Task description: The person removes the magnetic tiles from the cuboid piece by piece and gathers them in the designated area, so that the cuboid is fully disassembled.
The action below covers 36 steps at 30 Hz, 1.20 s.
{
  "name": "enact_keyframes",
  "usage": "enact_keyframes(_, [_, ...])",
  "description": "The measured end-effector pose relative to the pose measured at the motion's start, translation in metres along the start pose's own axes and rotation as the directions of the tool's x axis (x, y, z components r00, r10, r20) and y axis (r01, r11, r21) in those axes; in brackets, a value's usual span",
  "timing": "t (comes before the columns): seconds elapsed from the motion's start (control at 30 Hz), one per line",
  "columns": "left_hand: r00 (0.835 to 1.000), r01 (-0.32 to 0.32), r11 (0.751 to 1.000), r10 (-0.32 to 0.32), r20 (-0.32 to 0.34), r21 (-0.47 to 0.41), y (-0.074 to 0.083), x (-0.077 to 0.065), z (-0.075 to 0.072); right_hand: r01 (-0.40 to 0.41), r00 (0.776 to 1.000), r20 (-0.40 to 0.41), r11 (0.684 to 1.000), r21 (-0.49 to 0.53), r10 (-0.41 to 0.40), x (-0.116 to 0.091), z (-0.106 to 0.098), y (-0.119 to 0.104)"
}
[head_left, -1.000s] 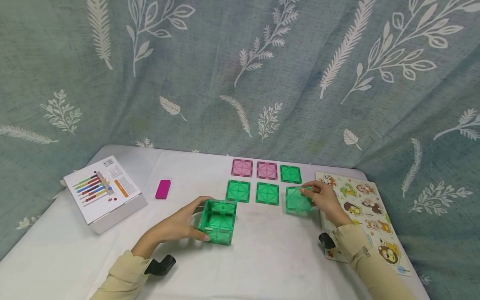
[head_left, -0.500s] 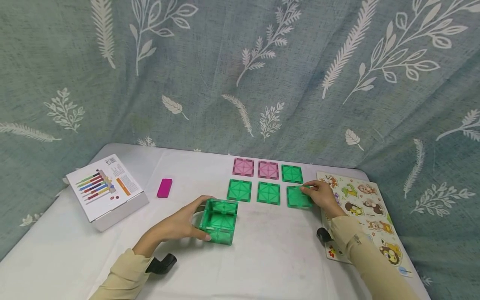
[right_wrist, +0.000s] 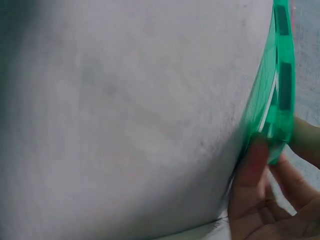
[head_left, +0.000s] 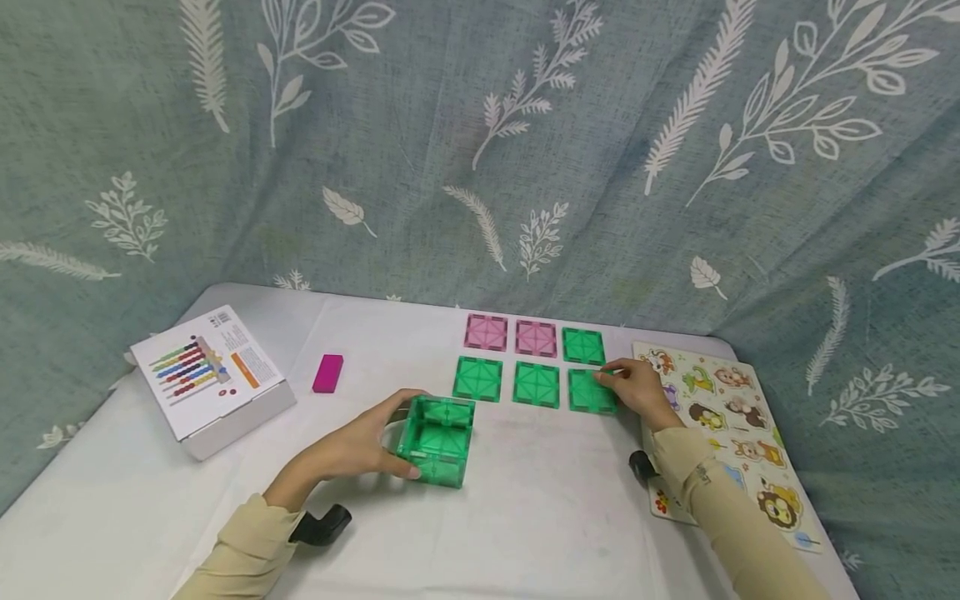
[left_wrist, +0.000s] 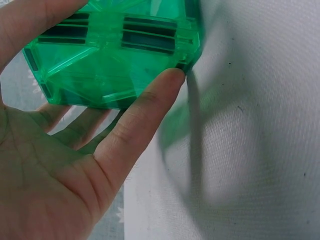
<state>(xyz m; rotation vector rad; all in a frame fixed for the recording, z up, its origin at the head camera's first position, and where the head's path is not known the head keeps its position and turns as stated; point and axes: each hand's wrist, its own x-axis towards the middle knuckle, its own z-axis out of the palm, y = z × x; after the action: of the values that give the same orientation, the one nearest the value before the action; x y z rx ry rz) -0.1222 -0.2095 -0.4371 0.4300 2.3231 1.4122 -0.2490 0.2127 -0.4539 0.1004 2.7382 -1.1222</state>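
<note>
My left hand [head_left: 352, 446] grips an open-topped box of green magnetic tiles [head_left: 437, 442] from its left side, thumb along the near edge. In the left wrist view the thumb and fingers spread around the green box [left_wrist: 107, 55], and its shadow falls on the cloth. My right hand [head_left: 636, 390] pinches the corner of a green magnetic tile [head_left: 591, 392] at the right end of the front row. The right wrist view shows that tile [right_wrist: 282, 75] nearly edge-on between thumb and fingers. Two flat green tiles [head_left: 536, 385] lie to its left.
Behind them lie two pink tiles [head_left: 486, 332] and a green tile [head_left: 582, 346]. An animal picture board [head_left: 738, 450] sits under the right forearm. A magenta block [head_left: 327, 373] and a white abacus box [head_left: 217, 383] are at left. A patterned curtain [head_left: 420, 150] hangs behind the table.
My right hand has moved the green tile slightly back and to the left, down in line with the front row. The left hand and the green box stay about where they were.
</note>
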Motion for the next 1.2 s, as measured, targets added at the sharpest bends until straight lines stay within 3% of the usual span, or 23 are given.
enact_keyframes(0.4, [1.0, 0.015, 1.0, -0.014, -0.007, 0.021, -0.002, 0.0, -0.001, 0.053, 0.998, 0.038, 0.993, -0.106, -0.049, 0.001, -0.003, -0.002])
enact_keyframes(0.7, [1.0, 0.012, 1.0, -0.012, -0.004, 0.026, 0.0, 0.0, -0.001, 0.076, 0.997, 0.035, 0.99, -0.122, -0.072, 0.004, -0.004, -0.003])
enact_keyframes(0.97, [0.999, 0.053, 0.999, -0.053, -0.003, -0.001, -0.003, -0.006, -0.004, 0.087, 0.996, 0.046, 0.984, -0.157, -0.08, 0.003, -0.005, -0.004])
enact_keyframes(1.1, [1.0, 0.027, 1.0, -0.027, -0.012, -0.01, -0.006, -0.01, -0.006, 0.105, 0.994, 0.042, 0.977, -0.187, -0.099, 0.001, -0.005, -0.006])
enact_keyframes(1.2, [1.0, -0.002, 1.0, 0.002, -0.006, -0.022, -0.008, -0.013, -0.006, 0.135, 0.99, -0.005, 0.967, -0.216, -0.139, -0.002, -0.003, -0.01])
